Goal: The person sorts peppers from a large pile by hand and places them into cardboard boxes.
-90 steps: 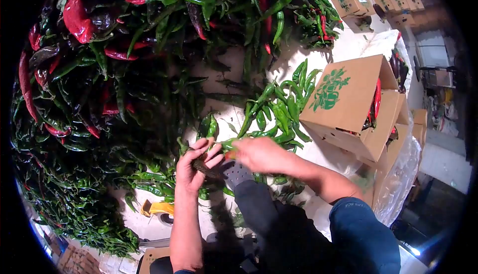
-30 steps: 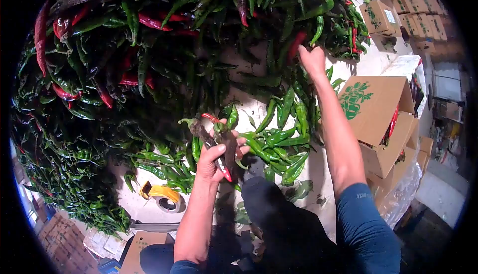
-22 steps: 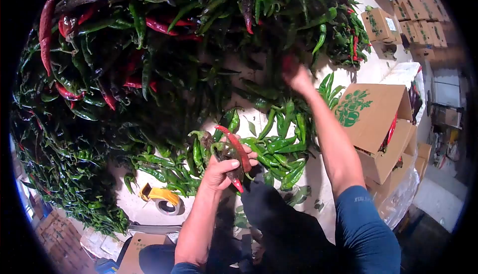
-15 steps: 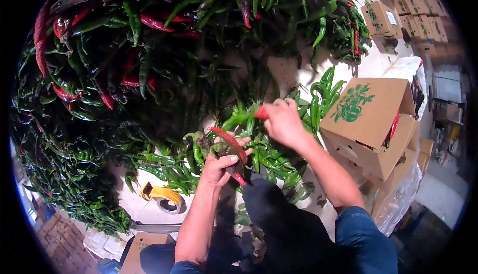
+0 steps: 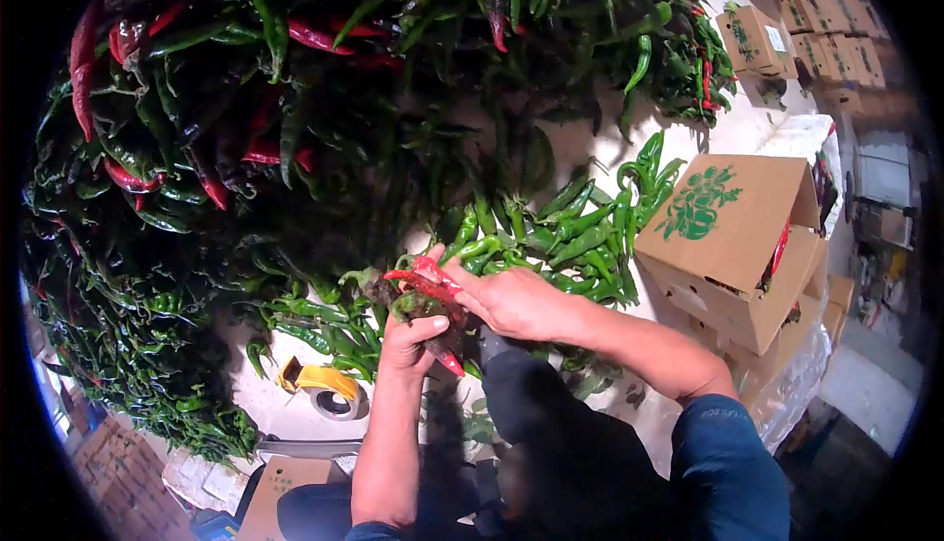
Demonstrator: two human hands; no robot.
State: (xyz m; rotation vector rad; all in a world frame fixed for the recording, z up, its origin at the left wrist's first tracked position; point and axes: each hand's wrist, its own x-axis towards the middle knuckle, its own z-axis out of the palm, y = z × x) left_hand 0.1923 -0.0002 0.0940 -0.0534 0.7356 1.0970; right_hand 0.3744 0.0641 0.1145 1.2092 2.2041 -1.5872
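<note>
Red peppers: 2 | left hand, right hand: touching | tape dispenser: 1

The carton, brown with a green vegetable print, stood tilted. Clear plastic lay crumpled below its right side. A smaller box sat above the carton, apart from it, and stacked boxes stood farther up and to its right. Well left of the carton and lower, a yellow tape dispenser rested on the pale surface; another box lay farther down and left of the carton, partly hidden.
</note>
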